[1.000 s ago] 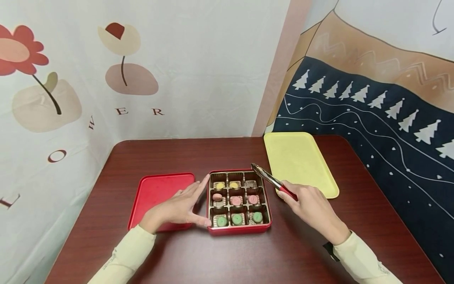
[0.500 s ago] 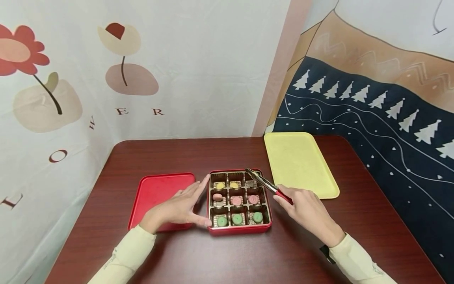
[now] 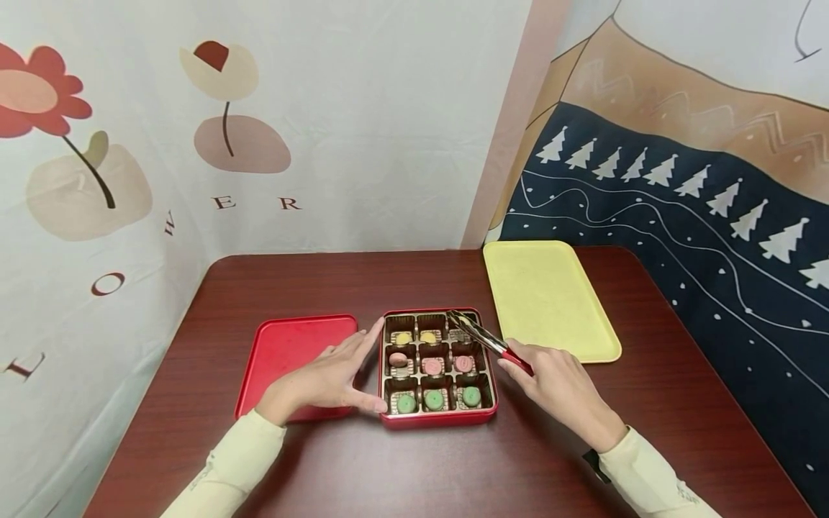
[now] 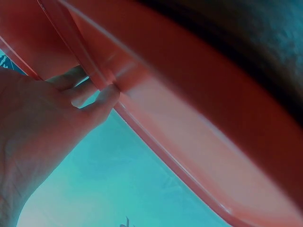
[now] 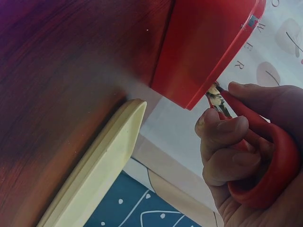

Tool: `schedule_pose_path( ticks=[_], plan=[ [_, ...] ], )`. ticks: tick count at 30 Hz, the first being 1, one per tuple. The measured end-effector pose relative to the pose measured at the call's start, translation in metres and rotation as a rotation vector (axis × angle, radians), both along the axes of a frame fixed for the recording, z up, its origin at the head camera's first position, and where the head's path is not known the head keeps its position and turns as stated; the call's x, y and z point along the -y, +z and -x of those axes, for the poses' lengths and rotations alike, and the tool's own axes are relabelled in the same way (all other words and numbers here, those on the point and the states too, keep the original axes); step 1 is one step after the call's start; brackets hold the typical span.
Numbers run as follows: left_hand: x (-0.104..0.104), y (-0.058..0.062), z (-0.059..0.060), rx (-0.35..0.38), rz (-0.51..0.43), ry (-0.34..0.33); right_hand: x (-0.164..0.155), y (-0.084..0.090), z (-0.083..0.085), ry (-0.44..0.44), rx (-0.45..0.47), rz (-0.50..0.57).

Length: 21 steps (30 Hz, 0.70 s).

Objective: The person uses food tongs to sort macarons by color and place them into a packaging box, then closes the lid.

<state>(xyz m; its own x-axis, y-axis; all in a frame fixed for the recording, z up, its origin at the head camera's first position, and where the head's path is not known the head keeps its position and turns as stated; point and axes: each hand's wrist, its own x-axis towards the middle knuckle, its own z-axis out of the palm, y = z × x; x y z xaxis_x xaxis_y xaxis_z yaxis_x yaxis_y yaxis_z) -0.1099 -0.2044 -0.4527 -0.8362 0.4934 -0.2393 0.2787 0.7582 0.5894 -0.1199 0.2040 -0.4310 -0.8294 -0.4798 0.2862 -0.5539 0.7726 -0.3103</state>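
A red box point(image 3: 440, 420) with a gold divided insert sits mid-table. Small macaron-like sweets lie in its compartments: yellow point(image 3: 404, 338) at the back, pink point(image 3: 432, 367) across the middle, green point(image 3: 434, 400) in front. My left hand point(image 3: 320, 381) spans the box's left side, straight fingers at the back corner, thumb at the front corner. In the right wrist view, my right hand point(image 5: 227, 156) grips the red looped handles of metal tongs point(image 3: 481, 334). The tong tips reach into the back right compartment, partly covering what lies there. The thumb point(image 4: 108, 97) touches red material in the left wrist view.
A red lid point(image 3: 304, 334) lies left of the box, partly under my left hand and wrist. At the back right is a pale yellow tray point(image 3: 550, 302) near the table edge. Printed fabric point(image 3: 363, 129) hangs behind the brown table point(image 3: 388, 482).
My right hand has moved slightly left and nearer, bringing the tong tips from the box's back right rim over the back right compartment. The left hand and box stay put.
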Motion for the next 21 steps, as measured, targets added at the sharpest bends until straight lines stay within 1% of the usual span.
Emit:
schedule_pose_path(
  ticks=[13, 21],
  plan=[
    [-0.0007, 0.0015, -0.0002, -0.005, 0.004, -0.001, -0.0012, -0.0034, -0.0006, 0.008, -0.056, -0.002],
    [0.0001, 0.0017, -0.0005, -0.005, 0.012, -0.004, -0.0001, -0.0060, -0.0035, -0.005, -0.058, -0.021]
  ],
)
